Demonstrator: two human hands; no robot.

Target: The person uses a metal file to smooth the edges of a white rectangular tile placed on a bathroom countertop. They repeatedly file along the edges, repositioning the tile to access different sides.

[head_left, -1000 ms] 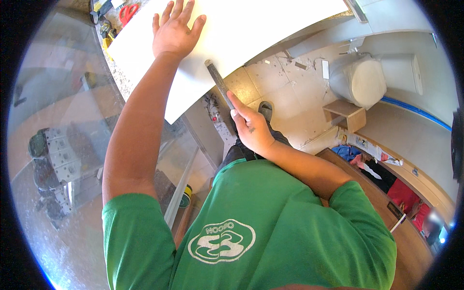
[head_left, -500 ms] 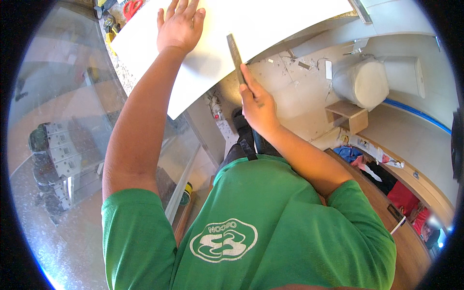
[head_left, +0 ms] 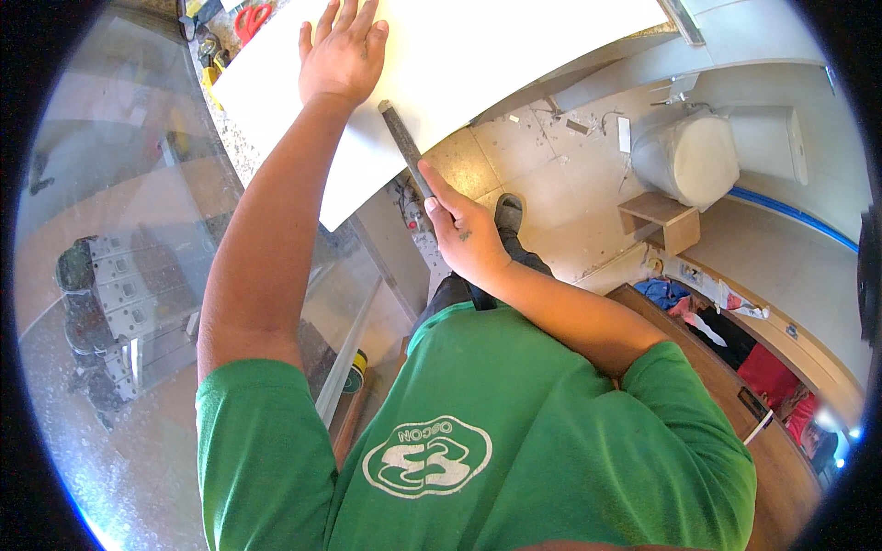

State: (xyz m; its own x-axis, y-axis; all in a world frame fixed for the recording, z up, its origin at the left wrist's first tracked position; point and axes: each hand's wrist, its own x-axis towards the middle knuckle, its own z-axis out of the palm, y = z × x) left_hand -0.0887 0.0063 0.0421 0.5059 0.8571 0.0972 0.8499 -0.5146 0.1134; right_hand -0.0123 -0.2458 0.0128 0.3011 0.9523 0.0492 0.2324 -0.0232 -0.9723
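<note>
A white board (head_left: 478,55) lies across a speckled stone counter (head_left: 234,151), its near edge overhanging on my side. My left hand (head_left: 342,60) rests flat on the board with fingers spread. In my right hand (head_left: 467,237) is a long, dark flat file (head_left: 401,135), gripped at its near end with the forefinger stretched along it. The file slants across the board's near edge, its far end over the white surface close to my left wrist. Whether its face touches the edge, I cannot tell.
Red-handled scissors (head_left: 251,20) and yellow-and-black tools (head_left: 212,69) lie left of the board. A glass panel (head_left: 119,211) stands at left. At right are a toilet (head_left: 703,161), a small wooden box (head_left: 663,220) and floor scraps. Clothes (head_left: 767,376) lie lower right.
My right hand has drawn the file back toward me and to the left along the board's edge. A shod foot now shows on the floor. My left hand stays put.
</note>
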